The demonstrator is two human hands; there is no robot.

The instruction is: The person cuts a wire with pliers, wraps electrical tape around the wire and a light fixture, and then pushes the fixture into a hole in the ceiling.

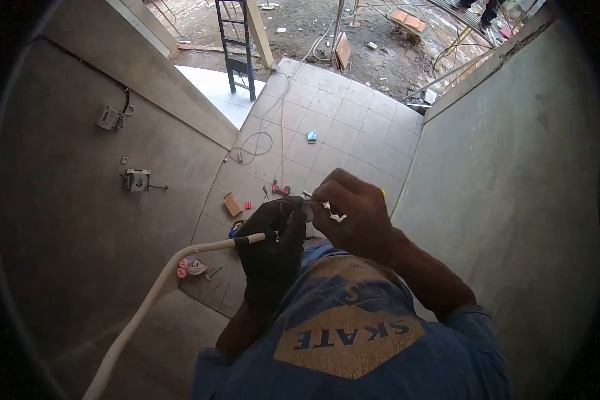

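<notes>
Left hand [271, 230], dark glove: fingers curled in, closed around the end of a cream tube [155, 293]; tube runs off toward the lower left of view. Whether the left fingertips also pinch something small: can't tell. Right hand [353, 212], no glove: fingers pinched together on small white pieces [337, 217] jutting out below the index finger. Exact part unclear, too small. Hands nearly touching, both up in front of the blue shirt [367, 363].

Tiled floor [380, 123] below. Red drill [281, 189] just beyond the hands, brown box [233, 205] nearer the floor's left edge, small red item [248, 205] beside it. Pink-and-white bundle [192, 267] further back at that same edge. Small blue box [311, 137] mid-floor, well apart from the tools. Thin cable [271, 141] looped between it and the left edge. Black ladder [237, 53] upright by the far left corner. Two fittings on the left wall: white-and-dark box [138, 181], grey box [110, 118].
</notes>
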